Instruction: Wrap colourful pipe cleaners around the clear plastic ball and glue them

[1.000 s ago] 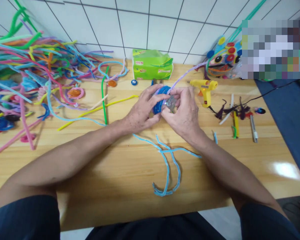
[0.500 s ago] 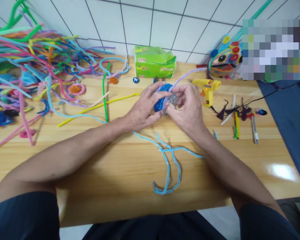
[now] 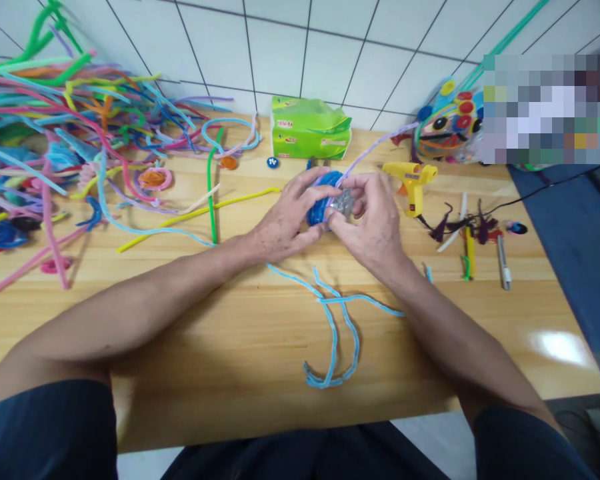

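Between both hands is a rounded craft piece [image 3: 317, 212], wrapped in blue, with a clear greyish end on its right side. My left hand [image 3: 286, 221] is closed around its left side, fingers over the top and thumb below. A purple pipe cleaner [image 3: 371, 149] crosses the piece and its free end runs up to the right. With thumb and fingertips, my right hand [image 3: 373, 215] pinches the purple strand against the piece; the exact grip is partly hidden. Light-blue pipe cleaners [image 3: 334, 333] lie bent on the table just below the hands.
Many coloured pipe cleaners [image 3: 100, 107] are heaped at the left. A green tissue pack [image 3: 310, 130] stands against the tiled wall. Right of my hands lie a yellow glue gun [image 3: 413, 183] with its black cord, dark tassels [image 3: 441, 230] and a utility knife [image 3: 503, 263]. A decorated bag [image 3: 450, 127] stands behind.
The view has shifted slightly. Both hands keep their hold on the blue piece at nearly the same spot; the right fingers have moved only a little.
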{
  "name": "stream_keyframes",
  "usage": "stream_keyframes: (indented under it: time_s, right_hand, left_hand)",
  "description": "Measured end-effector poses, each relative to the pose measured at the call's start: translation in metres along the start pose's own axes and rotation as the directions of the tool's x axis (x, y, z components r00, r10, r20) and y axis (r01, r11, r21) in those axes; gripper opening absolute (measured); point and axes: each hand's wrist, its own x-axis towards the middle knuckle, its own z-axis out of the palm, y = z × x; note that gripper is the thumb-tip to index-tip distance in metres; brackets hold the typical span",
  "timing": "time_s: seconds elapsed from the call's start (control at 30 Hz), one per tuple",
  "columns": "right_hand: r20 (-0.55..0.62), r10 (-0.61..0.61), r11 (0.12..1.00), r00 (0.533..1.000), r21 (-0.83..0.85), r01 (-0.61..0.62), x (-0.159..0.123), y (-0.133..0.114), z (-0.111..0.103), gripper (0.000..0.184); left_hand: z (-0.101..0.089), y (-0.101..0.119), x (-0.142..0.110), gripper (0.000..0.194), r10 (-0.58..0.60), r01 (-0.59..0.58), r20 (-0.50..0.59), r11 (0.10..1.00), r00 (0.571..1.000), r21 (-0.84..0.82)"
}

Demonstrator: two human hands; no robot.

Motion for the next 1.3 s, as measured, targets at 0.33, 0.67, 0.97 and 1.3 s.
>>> stream_keyframes:
  time_s: [0.33,0.67,0.97,1.3]
  right_hand:
    - [0.044,0.151,0.967,0.987,0.201,-0.157,0.006,0.007,-0.003,0.026]
    - [0.073,0.249,0.924,0.966,0.281,-0.260,0.010,0.002,-0.003,0.028]
    - [0.060,0.256,0.928,0.965,0.264,-0.262,0.008,0.002,-0.001,0.026]
    - [0.112,0.252,0.918,0.961,0.286,-0.274,0.010,0.008,-0.005,0.029]
  left_hand:
    - [0.001,-0.001,0.000,0.061,0.010,-0.010,0.011,1.000,1.000,-0.007]
    - [0.003,0.003,0.000,0.064,0.015,-0.015,-0.005,0.998,1.000,-0.061]
    - [0.001,0.005,0.001,0.062,-0.015,0.016,0.039,0.999,0.999,-0.032]
    - [0.001,0.004,0.002,0.062,-0.018,0.020,0.023,0.998,1.000,-0.065]
